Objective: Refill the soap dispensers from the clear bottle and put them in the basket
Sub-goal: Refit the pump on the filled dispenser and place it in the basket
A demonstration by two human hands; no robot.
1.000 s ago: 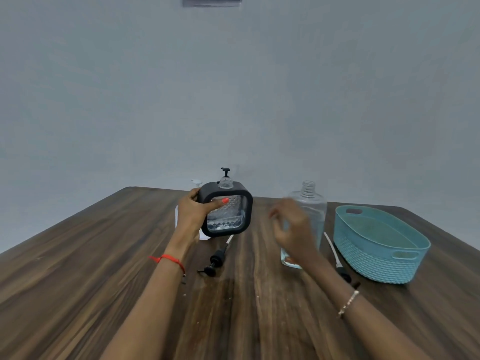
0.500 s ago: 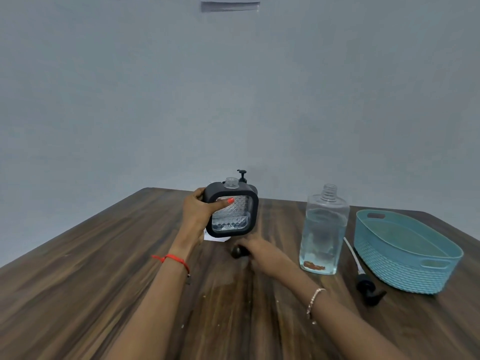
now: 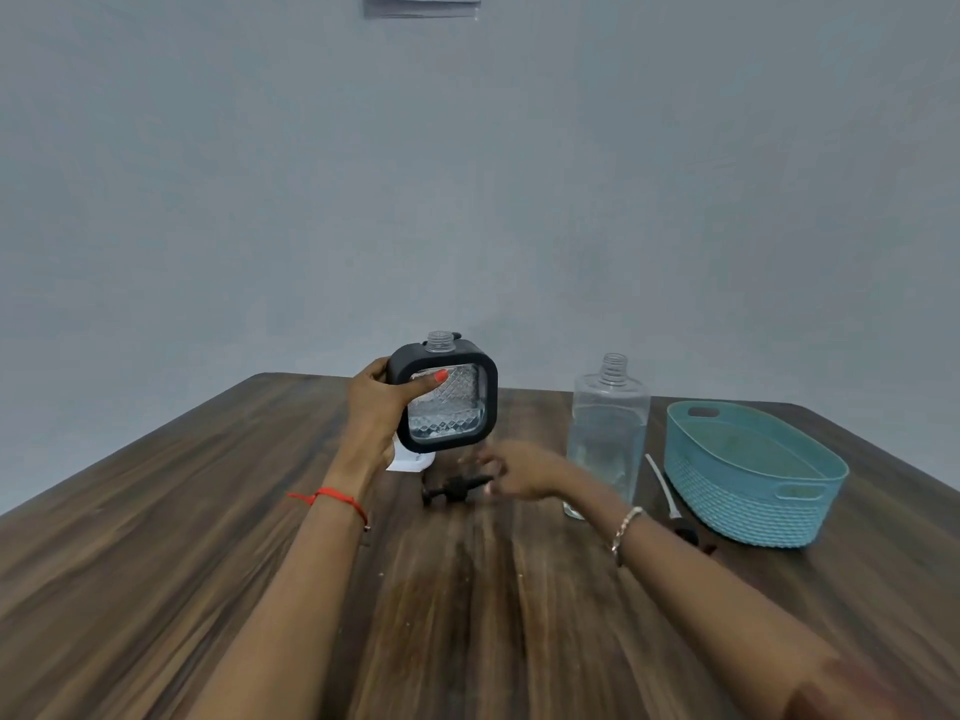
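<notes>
A dark brown wooden table (image 3: 208, 589) with bold, streaked grain fills the lower half of the view. A darker patch (image 3: 457, 574) shows in the grain near its middle. Behind its far edge rises a plain grey-blue wall (image 3: 623, 200). High on the wall sits a narrow dark rectangular strip (image 3: 421, 7), too blurred to identify.

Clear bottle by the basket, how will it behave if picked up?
The clear bottle is tall and narrow, so probably easy to tip. It stands uncapped, so tilting would likely spill. It looks partly full, so probably fairly heavy.
</notes>
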